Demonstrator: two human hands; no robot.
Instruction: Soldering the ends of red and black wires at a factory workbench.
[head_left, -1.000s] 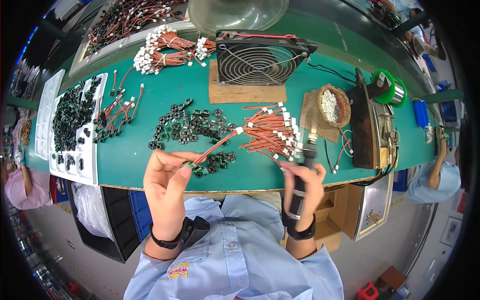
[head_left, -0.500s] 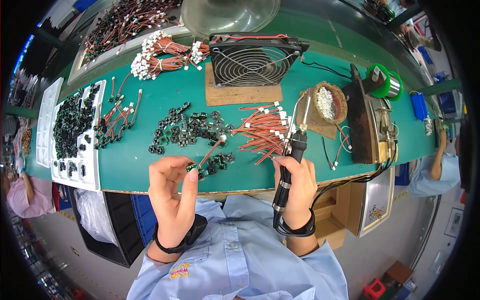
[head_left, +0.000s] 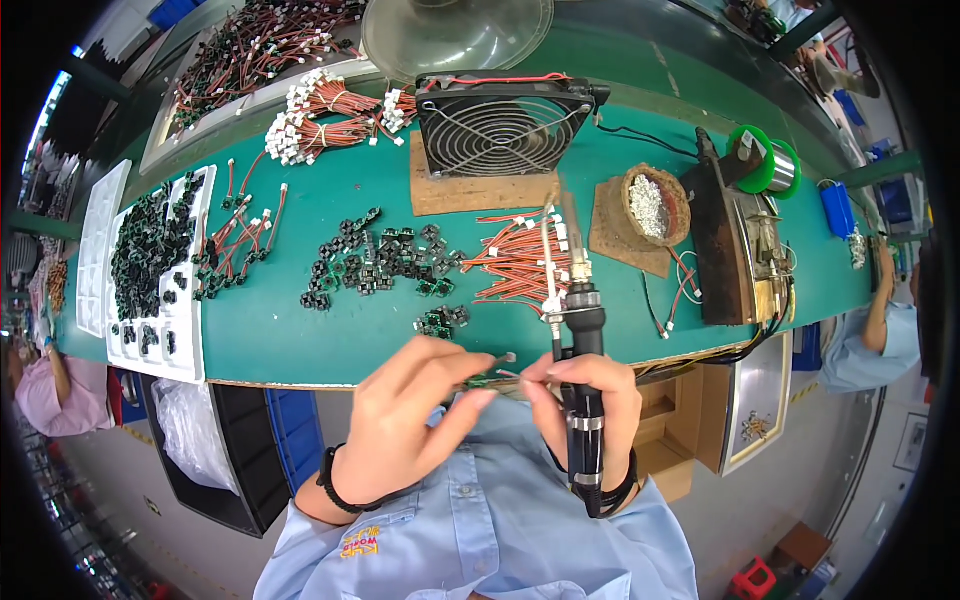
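Observation:
My left hand (head_left: 408, 415) is closed, pinching a small green circuit board (head_left: 482, 381) at the table's front edge. A short wire with a pale connector stands up by its fingertips, partly blurred. My right hand (head_left: 598, 398) is wrapped round a black soldering iron (head_left: 585, 325), its tip pointing away from me with a thin feed tube alongside. The right thumb and forefinger also meet beside a wire end near the board; whether they grip it I cannot tell. Ahead lie red-and-black wire leads (head_left: 515, 262) with white connectors and loose black-and-green switch boards (head_left: 385, 260).
A caged black fan (head_left: 508, 130) stands on a wooden board. On the right are a bowl of white pellets (head_left: 650, 205), a soldering station (head_left: 735, 240) and a solder reel (head_left: 782, 166). A white tray (head_left: 190, 345) of boards lies left. People sit at both sides.
My left hand has moved right and toward me with the board. My right hand has drawn nearer my body, the iron now more upright. The two hands are closer together.

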